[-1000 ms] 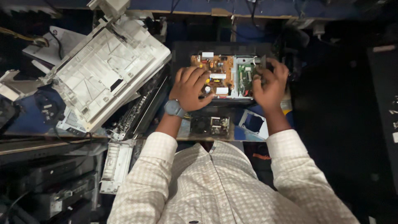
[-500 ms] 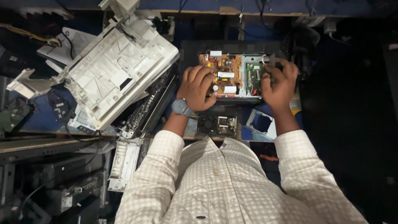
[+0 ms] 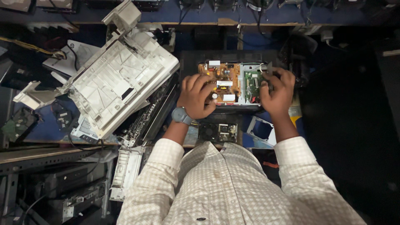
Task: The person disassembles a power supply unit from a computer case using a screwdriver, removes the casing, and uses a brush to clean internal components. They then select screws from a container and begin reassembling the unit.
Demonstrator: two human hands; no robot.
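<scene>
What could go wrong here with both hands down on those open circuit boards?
The left hand rests on the orange-brown power board, so bare fingers could touch its components. The right hand presses at the green board; a slip might strain its small parts. The big white printer shell leans tilted beside the left wrist and might get nudged.

On the table, the circuit board sits inside an open case. The left hand rests on its left part, the right hand on its right. A printer shell lies to the left, a small fan nearer the person.
</scene>
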